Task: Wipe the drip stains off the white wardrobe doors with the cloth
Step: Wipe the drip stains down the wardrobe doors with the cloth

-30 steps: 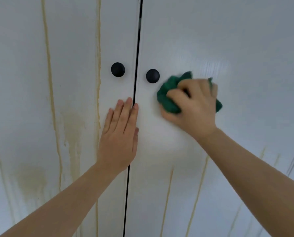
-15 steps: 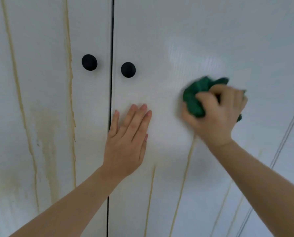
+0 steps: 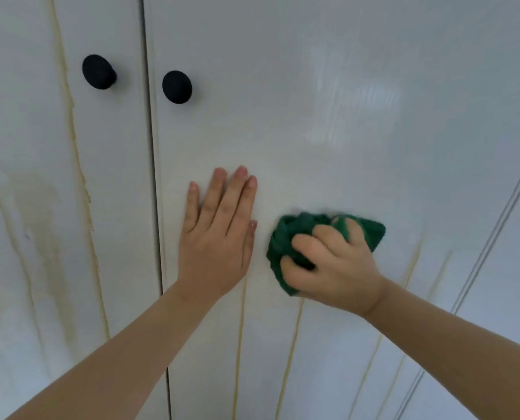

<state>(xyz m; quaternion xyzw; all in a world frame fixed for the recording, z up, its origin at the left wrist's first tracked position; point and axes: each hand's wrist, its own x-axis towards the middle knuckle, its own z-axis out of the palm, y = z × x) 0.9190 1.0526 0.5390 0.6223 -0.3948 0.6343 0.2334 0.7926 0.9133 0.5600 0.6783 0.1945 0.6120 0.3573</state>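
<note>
Green cloth [image 3: 295, 223] pressed to the right wardrobe door [image 3: 313, 86], both hands on the panel
Right hand [image 3: 334, 268] has its grip clamped round the bunched cloth; left hand [image 3: 216, 247] lies flat just beside it, grip apart, fingers straight. Yellow drip stains [image 3: 292, 344] run down below both hands, heavier streaks mark the left door [image 3: 113, 177], black knobs [image 3: 177, 87] sit higher up

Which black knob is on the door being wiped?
The right-hand knob, past the door gap, on the right door where the right hand holds the green cloth. The other knob sits on the stained left door.
</note>
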